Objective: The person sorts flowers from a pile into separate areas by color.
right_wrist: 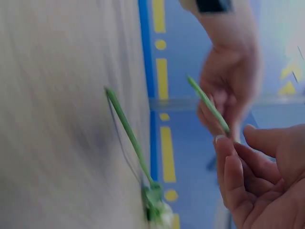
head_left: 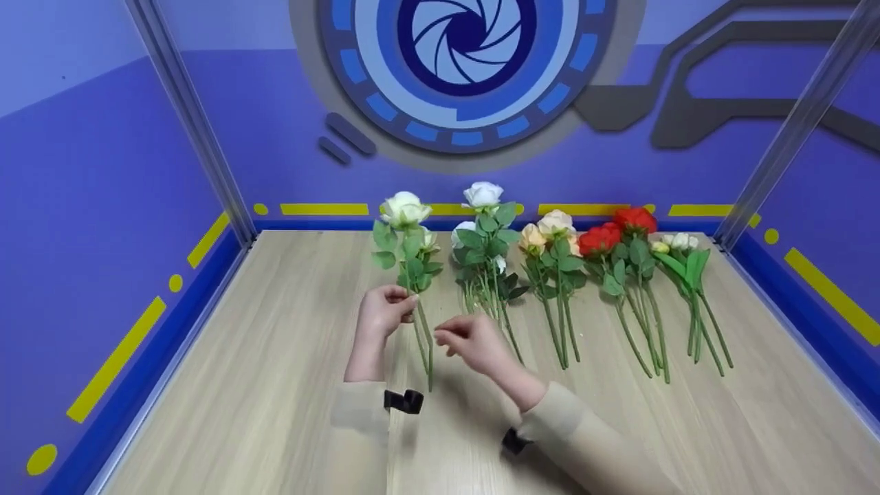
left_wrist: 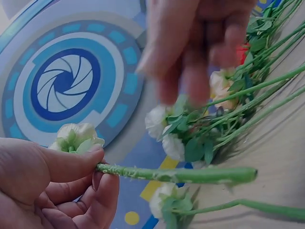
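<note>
My left hand (head_left: 386, 314) pinches the green stem of a cream-white artificial rose (head_left: 405, 208) between thumb and fingers, its bloom pointing to the back wall. In the left wrist view, the stem (left_wrist: 205, 175) sticks out past the fingertips, with rough little bits along it. Another white rose (left_wrist: 163, 200) lies on the table below; its stem (right_wrist: 126, 126) stretches along the wood in the right wrist view. Just right of the stems, my right hand (head_left: 476, 344) hovers with loosely bent fingers and nothing between them. Thumb and fingertips stand apart in the right wrist view.
Rightward along the back of the table (head_left: 289, 385) lie bunches of artificial flowers: white roses (head_left: 483, 195), peach roses (head_left: 555, 223), red roses (head_left: 634, 220) and white tulips (head_left: 680, 241). Their stems point toward me. Blue panels (head_left: 275, 137) enclose the table's back and sides.
</note>
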Motion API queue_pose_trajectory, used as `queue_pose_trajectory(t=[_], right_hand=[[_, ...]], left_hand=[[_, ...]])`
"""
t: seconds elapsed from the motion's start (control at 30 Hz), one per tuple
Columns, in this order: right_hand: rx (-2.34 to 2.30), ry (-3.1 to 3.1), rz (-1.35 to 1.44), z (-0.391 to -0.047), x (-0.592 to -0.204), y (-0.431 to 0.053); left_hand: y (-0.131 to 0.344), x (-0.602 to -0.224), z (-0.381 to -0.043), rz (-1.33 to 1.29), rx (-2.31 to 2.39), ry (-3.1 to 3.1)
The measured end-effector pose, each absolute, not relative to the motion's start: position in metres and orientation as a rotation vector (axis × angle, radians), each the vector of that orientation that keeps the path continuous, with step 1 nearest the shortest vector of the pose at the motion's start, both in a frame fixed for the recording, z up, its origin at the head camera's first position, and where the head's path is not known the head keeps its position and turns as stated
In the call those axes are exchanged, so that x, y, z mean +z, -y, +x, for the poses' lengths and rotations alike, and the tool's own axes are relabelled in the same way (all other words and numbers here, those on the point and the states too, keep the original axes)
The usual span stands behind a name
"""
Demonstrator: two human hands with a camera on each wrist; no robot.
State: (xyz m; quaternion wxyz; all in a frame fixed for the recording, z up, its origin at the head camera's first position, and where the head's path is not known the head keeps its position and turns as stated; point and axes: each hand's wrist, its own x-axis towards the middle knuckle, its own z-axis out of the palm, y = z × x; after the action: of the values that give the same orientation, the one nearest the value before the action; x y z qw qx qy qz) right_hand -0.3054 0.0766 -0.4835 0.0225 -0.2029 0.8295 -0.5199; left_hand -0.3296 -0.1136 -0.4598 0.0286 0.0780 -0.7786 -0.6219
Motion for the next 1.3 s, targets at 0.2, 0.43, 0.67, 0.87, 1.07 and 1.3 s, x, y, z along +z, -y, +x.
queue_pose_trajectory(t=[0.2, 0.43, 0.67, 0.87, 1.07, 1.3], right_hand=[[-1.579, -2.607, -0.556, -0.306, -0.492, -0.056], [-1.469, -2.73, -0.537, -0.314, -0.504, -0.061], [-1.252, -2.807, -0.418, -0.317, -0.517, -0.06], [-1.183, -2.781, -0.374, -0.323, -0.523, -0.053], [-1.165, -2.771, -0.367, -0.327, -0.523, -0.047], [-1.041, -2.84, -0.42, -0.326, -0.522, -0.044]], left_hand=[[0.097, -0.464, -0.331, 0.18, -1.92, 2.446], [0.1, -0.477, -0.339, 0.22, -1.958, 2.485], [0.104, -0.501, -0.345, 0.34, -1.714, 2.751], [0.098, -0.507, -0.344, 0.387, -1.793, 2.792], [0.095, -0.51, -0.344, 0.427, -1.878, 2.787], [0.094, -0.511, -0.343, 0.441, -1.872, 2.804]])
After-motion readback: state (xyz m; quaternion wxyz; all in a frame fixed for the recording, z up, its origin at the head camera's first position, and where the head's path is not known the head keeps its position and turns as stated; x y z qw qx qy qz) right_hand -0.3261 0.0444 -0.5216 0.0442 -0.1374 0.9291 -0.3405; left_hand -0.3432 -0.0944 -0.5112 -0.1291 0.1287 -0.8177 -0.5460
